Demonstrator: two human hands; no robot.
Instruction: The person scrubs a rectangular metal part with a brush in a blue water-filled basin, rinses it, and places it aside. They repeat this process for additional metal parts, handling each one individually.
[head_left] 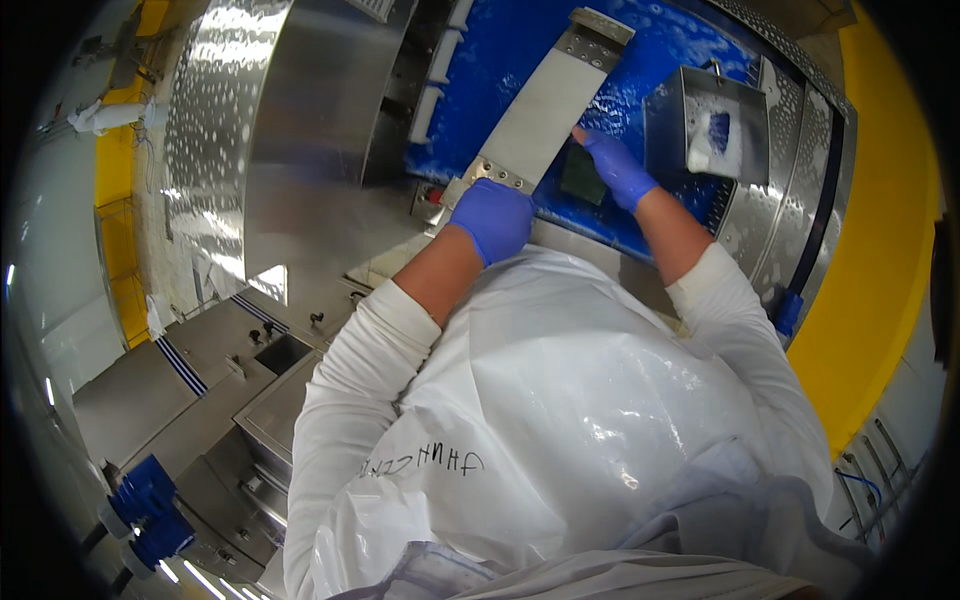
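My left hand (493,222), in a blue-purple glove, is closed around the near end of a long pale flat blade (545,118) with riveted metal ends. The blade slants up and away to the right over a wet blue surface. Close to its right edge is my right hand (618,170), gloved alike, with one bare-looking fingertip pointing toward the blade. A dark green scouring pad (582,177) hangs against the inner side of this hand, which appears to grip it; most of the fingers are hidden.
A metal box (755,135) holding white suds and something blue stands at the right of the blue surface (490,60). Wet perforated metal (760,235) borders that side. A large steel housing (310,110) rises at the left. Blue connectors (150,515) sit lower left.
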